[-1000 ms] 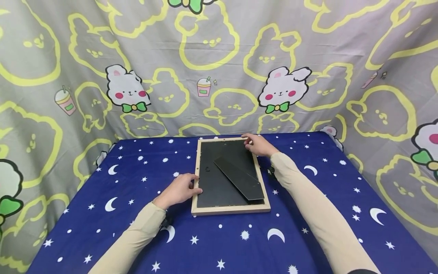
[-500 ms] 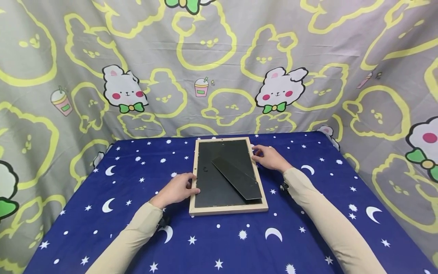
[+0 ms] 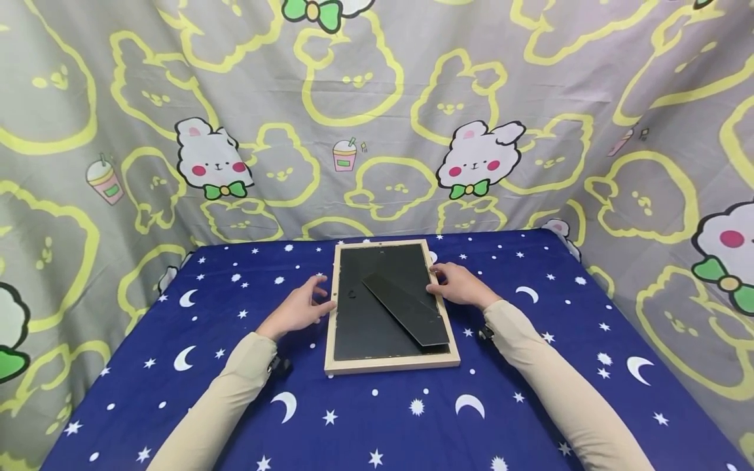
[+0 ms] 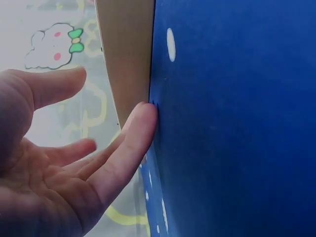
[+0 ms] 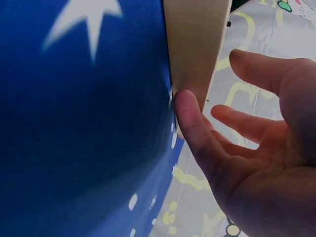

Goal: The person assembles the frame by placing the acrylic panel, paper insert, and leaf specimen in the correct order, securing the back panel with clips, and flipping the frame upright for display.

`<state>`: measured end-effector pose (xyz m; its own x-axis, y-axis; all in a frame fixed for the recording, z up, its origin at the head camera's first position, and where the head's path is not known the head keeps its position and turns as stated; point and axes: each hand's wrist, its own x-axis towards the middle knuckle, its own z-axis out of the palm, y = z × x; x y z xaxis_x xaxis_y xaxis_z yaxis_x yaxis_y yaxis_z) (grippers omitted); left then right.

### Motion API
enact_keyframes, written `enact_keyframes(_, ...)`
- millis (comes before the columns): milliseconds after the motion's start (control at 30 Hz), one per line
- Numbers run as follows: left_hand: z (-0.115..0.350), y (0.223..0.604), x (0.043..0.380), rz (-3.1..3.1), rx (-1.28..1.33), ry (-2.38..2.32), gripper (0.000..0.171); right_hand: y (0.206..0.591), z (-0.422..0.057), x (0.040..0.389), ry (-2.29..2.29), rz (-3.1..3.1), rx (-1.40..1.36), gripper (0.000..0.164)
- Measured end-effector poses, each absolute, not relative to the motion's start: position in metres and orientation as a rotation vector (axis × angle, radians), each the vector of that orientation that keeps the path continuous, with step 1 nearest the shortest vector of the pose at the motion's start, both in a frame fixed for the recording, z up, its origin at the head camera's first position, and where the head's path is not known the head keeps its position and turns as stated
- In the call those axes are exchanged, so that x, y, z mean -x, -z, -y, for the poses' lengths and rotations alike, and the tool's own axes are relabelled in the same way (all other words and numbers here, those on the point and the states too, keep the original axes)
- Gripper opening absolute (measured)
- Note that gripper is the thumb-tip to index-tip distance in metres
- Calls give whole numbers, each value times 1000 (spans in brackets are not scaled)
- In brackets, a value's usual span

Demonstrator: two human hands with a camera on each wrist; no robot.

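A picture frame (image 3: 391,362) with a pale wooden border lies back side up on the table. Its black backing board (image 3: 359,327) carries a black stand flap (image 3: 406,311) set at a slant. At the frame's left side is my left hand (image 3: 297,307), thumb and fingers spread apart; in the left wrist view a fingertip meets the lower part of the wooden side (image 4: 129,44). My right hand (image 3: 462,284) is at the right side, thumb over the border. In the right wrist view, one finger touches the wooden side (image 5: 196,44) low down, and the thumb stands away from it.
A dark blue cloth (image 3: 377,418) with white moons and stars covers the table. Behind and at both sides hangs a grey curtain (image 3: 389,78) with yellow outlines and white rabbits.
My right hand has slid down from the frame's upper right corner along the right side. My left hand has loosened from the left border and shifted slightly up. The frame stays on the table.
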<state>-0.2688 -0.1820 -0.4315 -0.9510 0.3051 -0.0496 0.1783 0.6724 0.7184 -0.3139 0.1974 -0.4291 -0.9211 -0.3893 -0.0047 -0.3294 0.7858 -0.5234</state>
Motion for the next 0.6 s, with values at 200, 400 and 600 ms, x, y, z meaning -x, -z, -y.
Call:
enact_keyframes(200,179,434,279,-2713,-385,-1133,80,431,-194,313,819,-2852,553,58)
enact_keyframes(400,174,435,285,-2751,-450,-1021,61,435,-196,315,905,-2801,504,59)
enact_keyframes(600,172,434,287,-2763,-492,-991,56,434,-199,315,908,-2768,536,51)
